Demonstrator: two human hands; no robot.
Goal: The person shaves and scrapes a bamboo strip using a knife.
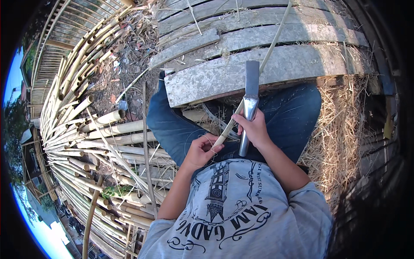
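Note:
My left hand (202, 149) is closed around the near end of a long, pale bamboo strip (226, 131), low in front of my shirt. From there the strip slants away to the upper right, past the knife and over the planks. My right hand (253, 127) grips a knife by its tubular metal handle, its fingers also close against the strip. The knife's dark, square-ended blade (252, 78) points away from me and crosses in front of the strip. A thin, curled fibre (186, 149) loops beside my left hand.
A weathered plank platform (207, 80) stands ahead, over my bent legs, with a loose board (185, 48) on it. Many bamboo poles (112, 129) are stacked at the left. Bamboo shavings (336, 138) heap up at the right. Litter (125, 64) covers the ground beyond the poles.

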